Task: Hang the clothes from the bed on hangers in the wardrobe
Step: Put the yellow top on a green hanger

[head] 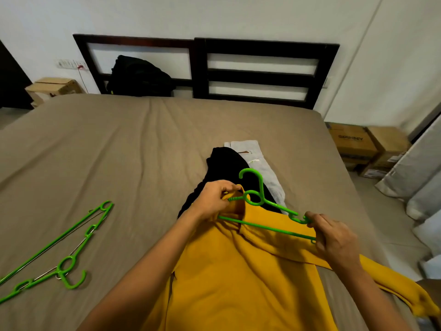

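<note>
Early: left hand (211, 201) pinches yellow shirt (238, 271) collar, right hand (334, 235) grips green hanger (267, 227) end; black garment (226, 161), grey trousers (253, 151), spare hangers (78, 225) left.

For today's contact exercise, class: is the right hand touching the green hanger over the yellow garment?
Touching. Head view: the right hand pinches one end of the green hanger above the yellow garment.

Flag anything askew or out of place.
The green hanger is only half in the yellow shirt: one end is tucked under the collar at the left hand, the other lies outside, held by the right hand.
</note>
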